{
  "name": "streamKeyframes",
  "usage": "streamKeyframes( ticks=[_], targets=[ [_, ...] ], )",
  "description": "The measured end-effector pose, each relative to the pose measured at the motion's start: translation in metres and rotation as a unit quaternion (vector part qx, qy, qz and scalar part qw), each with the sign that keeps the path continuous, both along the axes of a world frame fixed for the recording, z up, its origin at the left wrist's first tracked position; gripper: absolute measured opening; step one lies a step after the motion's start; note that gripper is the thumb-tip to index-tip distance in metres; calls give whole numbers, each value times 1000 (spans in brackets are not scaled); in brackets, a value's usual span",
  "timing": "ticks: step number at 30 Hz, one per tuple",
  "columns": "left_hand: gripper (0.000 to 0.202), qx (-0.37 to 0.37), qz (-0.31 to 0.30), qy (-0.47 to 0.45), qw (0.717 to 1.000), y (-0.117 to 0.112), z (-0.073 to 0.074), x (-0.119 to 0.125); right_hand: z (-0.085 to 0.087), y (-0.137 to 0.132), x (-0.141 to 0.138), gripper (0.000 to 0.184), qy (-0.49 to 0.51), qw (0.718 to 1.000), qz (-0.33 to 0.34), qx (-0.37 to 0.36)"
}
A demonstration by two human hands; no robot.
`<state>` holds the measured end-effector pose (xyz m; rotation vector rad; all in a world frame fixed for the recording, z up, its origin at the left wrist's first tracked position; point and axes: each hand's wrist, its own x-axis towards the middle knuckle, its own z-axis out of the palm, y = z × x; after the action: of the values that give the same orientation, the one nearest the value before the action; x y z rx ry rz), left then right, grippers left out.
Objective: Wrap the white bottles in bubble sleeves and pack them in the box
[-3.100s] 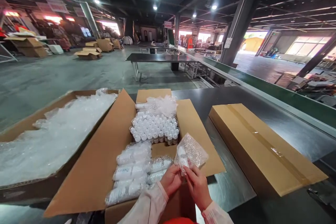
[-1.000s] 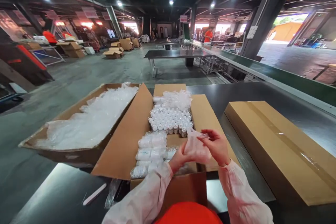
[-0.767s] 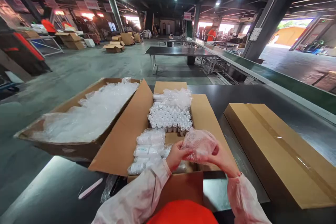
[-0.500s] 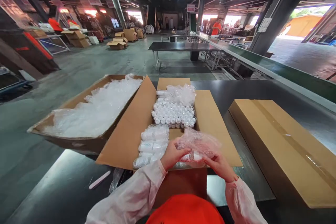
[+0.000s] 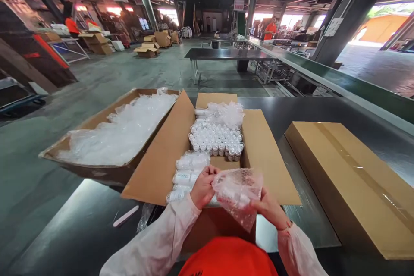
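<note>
Both hands grip a clear bubble-wrap bag [image 5: 237, 185] above the near edge of an open cardboard box [image 5: 155, 172]. My left hand [image 5: 204, 186] pinches the bag's left edge. My right hand [image 5: 270, 209] is closed on its right side, thumb across the front. White shapes show through the plastic, too blurred to name. Inside the box, small white-capped bottles [image 5: 216, 138] stand packed together toward the far side. Wrapped white bottles [image 5: 187, 177] lie in a row along the left, and more bubble wrap [image 5: 223, 114] covers the far end.
On the left, a carton [image 5: 97, 172] brims with bubble-wrap bags [image 5: 119, 133]. A taped carton [image 5: 352, 172] lies on the right of the black table [image 5: 64, 233]. A white strip-like tool [image 5: 126, 216] rests at front left. Beyond runs a green conveyor [image 5: 371, 90]; people in orange stand far off.
The bubble-wrap bag has turned from lying sideways to hanging downward between my hands. My left hand has shifted slightly left and now pinches the bag's edge. The view has tilted slightly.
</note>
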<state>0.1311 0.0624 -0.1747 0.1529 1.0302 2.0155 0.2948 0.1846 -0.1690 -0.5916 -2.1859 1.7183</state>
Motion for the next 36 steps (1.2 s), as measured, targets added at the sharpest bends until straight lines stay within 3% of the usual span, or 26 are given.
streamKeyframes(
  ticks=[2, 3, 5, 7, 8, 9, 11, 12, 13, 14, 15, 17, 20, 22, 24, 26, 28, 30, 32, 36],
  targets=[
    [38, -3, -39, -21, 999, -7, -4, -3, 5, -6, 2, 57, 4, 991, 133, 8],
    [38, 1, -62, -14, 998, -11, -5, -4, 8, -9, 3, 47, 0, 985, 172, 22],
    [47, 6, -133, 55, 990, -21, -6, -5, 12, -12, 1, 26, -10, 983, 182, 35],
    [65, -11, -229, 238, 944, -32, -7, -2, 10, -15, -2, 19, -14, 988, 150, 18],
    [75, -32, -265, 364, 892, -38, -8, 0, 6, -16, -4, 18, -15, 991, 134, -2],
    [82, -57, -279, 493, 822, -45, -11, 4, 0, -18, -5, 18, -20, 992, 120, -28],
    [77, -104, -254, 697, 662, -57, -19, 13, -16, -22, -7, 19, -44, 990, 69, -115],
    [67, -122, -227, 758, 600, -61, -24, 18, -24, -23, -7, 18, -62, 982, 37, -173],
    [55, -133, -198, 795, 558, -64, -30, 21, -30, -24, -6, 19, -78, 970, 10, -231],
    [44, -137, -175, 814, 536, -65, -34, 23, -34, -23, -4, 21, -91, 956, -1, -280],
    [38, -139, -163, 817, 535, -65, -36, 23, -35, -20, -1, 26, -93, 946, 7, -310],
    [27, -158, -178, 784, 573, -58, -34, 16, -26, -7, 1, 42, -71, 952, 74, -289],
    [24, -215, -251, 683, 651, -35, -18, -6, -7, 18, -8, 72, -32, 984, 157, -76],
    [26, -234, -292, 633, 677, -16, -10, -24, -5, 31, -25, 66, -60, 986, 131, 79],
    [27, -237, -308, 628, 675, 0, -10, -39, -18, 35, -46, 49, -129, 975, 87, 156],
    [37, -250, -323, 641, 650, 10, -24, -48, -41, 31, -64, 39, -203, 961, 80, 168],
    [41, -279, -349, 616, 649, 13, -48, -51, -64, 23, -73, 35, -256, 946, 105, 171],
    [26, -314, -360, 561, 676, 11, -76, -50, -81, 16, -73, 25, -298, 926, 130, 193],
    [27, -333, -333, 526, 708, 8, -101, -48, -90, 13, -69, 16, -324, 908, 146, 221],
    [54, -337, -263, 515, 743, 10, -128, -37, -92, 12, -68, 38, -338, 892, 178, 243]
  ],
)
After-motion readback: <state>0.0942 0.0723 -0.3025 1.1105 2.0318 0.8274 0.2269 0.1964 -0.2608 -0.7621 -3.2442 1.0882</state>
